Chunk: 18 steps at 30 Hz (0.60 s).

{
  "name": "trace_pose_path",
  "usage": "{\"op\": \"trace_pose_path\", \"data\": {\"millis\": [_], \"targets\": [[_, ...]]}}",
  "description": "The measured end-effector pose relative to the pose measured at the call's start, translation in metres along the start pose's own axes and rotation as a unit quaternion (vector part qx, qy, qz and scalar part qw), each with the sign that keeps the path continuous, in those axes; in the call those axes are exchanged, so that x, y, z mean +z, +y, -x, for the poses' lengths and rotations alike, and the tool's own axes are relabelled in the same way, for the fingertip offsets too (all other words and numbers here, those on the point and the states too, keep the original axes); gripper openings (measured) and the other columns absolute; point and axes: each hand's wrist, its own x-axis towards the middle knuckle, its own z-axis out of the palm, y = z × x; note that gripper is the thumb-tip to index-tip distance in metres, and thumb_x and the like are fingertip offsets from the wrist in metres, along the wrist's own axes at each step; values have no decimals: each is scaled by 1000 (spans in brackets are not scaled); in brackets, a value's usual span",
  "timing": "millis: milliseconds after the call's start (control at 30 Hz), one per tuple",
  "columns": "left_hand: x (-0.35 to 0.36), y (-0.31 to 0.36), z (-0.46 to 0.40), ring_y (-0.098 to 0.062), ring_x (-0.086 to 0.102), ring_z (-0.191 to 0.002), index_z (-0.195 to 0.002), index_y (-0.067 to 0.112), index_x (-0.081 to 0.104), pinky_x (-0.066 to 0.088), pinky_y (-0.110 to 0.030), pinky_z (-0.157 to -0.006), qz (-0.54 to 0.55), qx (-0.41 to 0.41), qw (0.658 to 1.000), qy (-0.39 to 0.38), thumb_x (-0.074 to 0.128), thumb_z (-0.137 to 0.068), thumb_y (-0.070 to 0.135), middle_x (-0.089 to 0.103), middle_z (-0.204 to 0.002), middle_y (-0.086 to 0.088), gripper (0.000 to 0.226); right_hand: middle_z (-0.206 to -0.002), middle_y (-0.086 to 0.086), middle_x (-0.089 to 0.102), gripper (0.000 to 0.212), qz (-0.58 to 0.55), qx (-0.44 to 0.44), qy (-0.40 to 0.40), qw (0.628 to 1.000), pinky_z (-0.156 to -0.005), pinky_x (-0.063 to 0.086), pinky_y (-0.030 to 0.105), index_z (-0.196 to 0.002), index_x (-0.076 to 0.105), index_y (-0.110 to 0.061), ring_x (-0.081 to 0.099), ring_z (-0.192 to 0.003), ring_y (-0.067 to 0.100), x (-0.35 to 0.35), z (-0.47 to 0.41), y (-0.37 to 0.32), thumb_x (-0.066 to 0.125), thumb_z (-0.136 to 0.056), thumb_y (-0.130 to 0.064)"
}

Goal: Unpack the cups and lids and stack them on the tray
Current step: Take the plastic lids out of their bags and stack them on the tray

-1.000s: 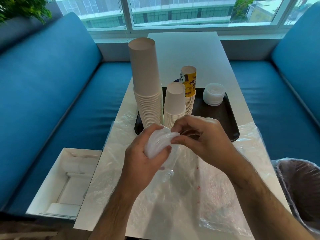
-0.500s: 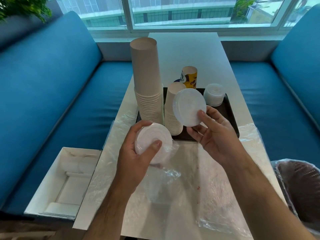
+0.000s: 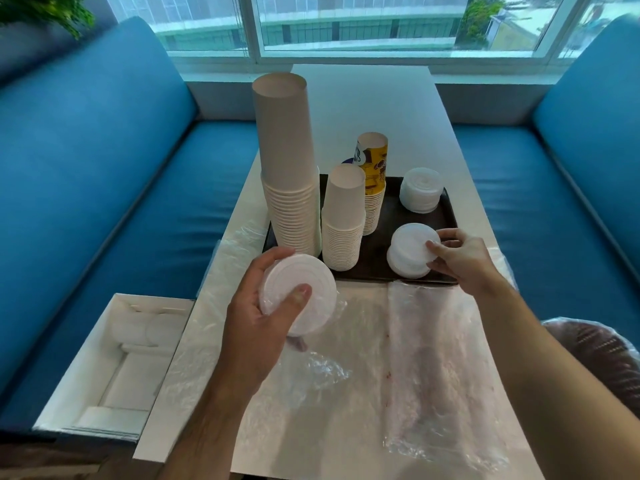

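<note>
My left hand [image 3: 256, 327] grips a stack of white lids [image 3: 304, 292], still partly in its clear plastic bag [image 3: 322, 372], above the table just in front of the dark tray [image 3: 377, 265]. My right hand [image 3: 457, 258] pinches a white lid [image 3: 412, 240] that sits tilted on a short pile of lids [image 3: 405, 268] at the tray's near right corner. On the tray stand a tall stack of white cups [image 3: 287, 174], a shorter white stack [image 3: 343, 223], a yellow printed cup stack [image 3: 374, 181] and another lid pile [image 3: 420, 190] at the back right.
Crumpled clear plastic wrapping [image 3: 440, 368] covers the near half of the white table [image 3: 360, 109]. An open white cardboard box [image 3: 110, 365] sits on the blue bench at the left. A bin lined with plastic [image 3: 602, 351] stands at the right. Blue benches flank the table.
My right hand pulled a lid off the stack in my left hand, carried it right and forward, and lowered it onto the lid pile on the tray. My left hand stayed roughly in place.
</note>
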Motion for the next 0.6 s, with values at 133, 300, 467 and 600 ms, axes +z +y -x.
{"op": "trace_pose_path", "data": {"millis": [133,300,467,600], "targets": [[-1,-1,-1,8,54,-106,-114,55,55,58,-24,-53,-3,0,1000,-3,69,-70,46,54,-109,39,47,-110,11,64,33,97,-14,8,995,-76,63,41,-118,65,-12,65,-106,29,5,-11,11,77,-88,-16],[-2,-4,-3,15,51,-103,-114,55,53,58,-23,-53,-15,1,1000,0,70,-72,44,53,-106,42,47,-114,12,62,45,227,-82,45,969,-86,59,38,-132,59,-14,61,-100,24,6,-11,12,75,-91,-22],[0,-5,-3,9,53,-107,-115,54,54,58,-24,-53,-18,1,1000,-1,73,-78,37,53,-108,41,45,-133,10,54,44,362,-246,18,899,-101,47,40,-133,63,-25,53,-119,27,19,-6,6,74,-91,-26],[1,-5,-3,-11,55,-110,-116,53,55,60,-29,-55,-19,-10,1000,-1,74,-78,36,54,-117,30,45,-147,5,43,50,453,-206,-60,865,-109,38,44,-139,58,-33,34,-136,31,31,-3,2,73,-91,-32]]}}
